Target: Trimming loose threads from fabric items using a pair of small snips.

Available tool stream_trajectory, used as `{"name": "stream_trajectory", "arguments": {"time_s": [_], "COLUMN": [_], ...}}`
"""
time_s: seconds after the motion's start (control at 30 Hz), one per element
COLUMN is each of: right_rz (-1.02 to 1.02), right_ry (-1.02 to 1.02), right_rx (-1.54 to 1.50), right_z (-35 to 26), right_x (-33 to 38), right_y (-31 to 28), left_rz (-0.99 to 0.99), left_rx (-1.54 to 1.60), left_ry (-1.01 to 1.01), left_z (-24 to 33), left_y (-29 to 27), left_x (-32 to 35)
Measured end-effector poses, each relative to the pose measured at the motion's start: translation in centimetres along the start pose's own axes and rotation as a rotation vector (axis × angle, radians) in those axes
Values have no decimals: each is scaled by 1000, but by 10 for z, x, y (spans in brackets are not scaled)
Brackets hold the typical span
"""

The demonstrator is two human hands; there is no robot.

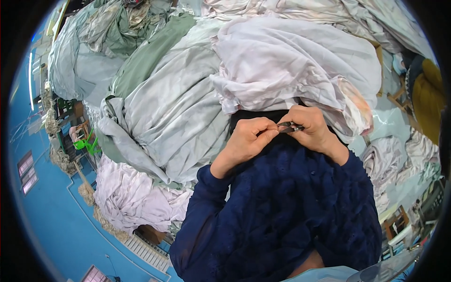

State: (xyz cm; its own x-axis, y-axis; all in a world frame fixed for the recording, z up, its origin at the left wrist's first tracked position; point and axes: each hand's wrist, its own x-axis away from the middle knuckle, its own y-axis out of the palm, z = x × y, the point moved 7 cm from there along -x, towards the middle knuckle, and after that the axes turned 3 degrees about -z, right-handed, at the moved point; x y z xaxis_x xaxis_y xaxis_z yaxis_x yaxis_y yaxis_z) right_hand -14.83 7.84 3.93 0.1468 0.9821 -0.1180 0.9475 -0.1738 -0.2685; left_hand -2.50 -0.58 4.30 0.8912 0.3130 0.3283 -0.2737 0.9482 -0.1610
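In front of my chest, my right hand [311, 128] is closed around a small pair of dark metal thread snips [292, 128], whose tips point left. My left hand [253, 137] meets those tips with thumb and forefinger pinched together. Whatever is between these fingers is too small to make out. A pale pinkish-white cloth [282, 61] lies bunched just beyond both hands, and dark fabric shows beneath them. Pale grey-green cloth [183, 113] spreads in loose folds to the left of my left hand.
Heaped fabric surrounds me, with a whitish pile [131, 192] at the lower left and a crumpled pile [387, 157] on the right. A mustard-coloured cloth [428, 94] hangs at the far right. On the left are a bright green object [86, 142] and a blue wall [47, 207].
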Motion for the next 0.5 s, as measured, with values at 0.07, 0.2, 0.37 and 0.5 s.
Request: {"name": "stream_trajectory", "arguments": {"time_s": [0.07,0.2,0.37,0.5], "right_rz": [6,90,212,105], "right_ry": [16,-19,176,116], "right_rx": [24,-23,-136,-63], "right_z": [-2,-8,-6,-17], "right_x": [4,15,35,29], "right_y": [-4,-20,-45,-31], "left_rz": [1,35,22,-33], "left_rx": [3,52,118,61], "left_ry": [6,-39,-127,-23], "left_z": [1,-5,-10,4], "left_y": [4,9,12,23], "left_x": [-3,-3,-9,-16]}}
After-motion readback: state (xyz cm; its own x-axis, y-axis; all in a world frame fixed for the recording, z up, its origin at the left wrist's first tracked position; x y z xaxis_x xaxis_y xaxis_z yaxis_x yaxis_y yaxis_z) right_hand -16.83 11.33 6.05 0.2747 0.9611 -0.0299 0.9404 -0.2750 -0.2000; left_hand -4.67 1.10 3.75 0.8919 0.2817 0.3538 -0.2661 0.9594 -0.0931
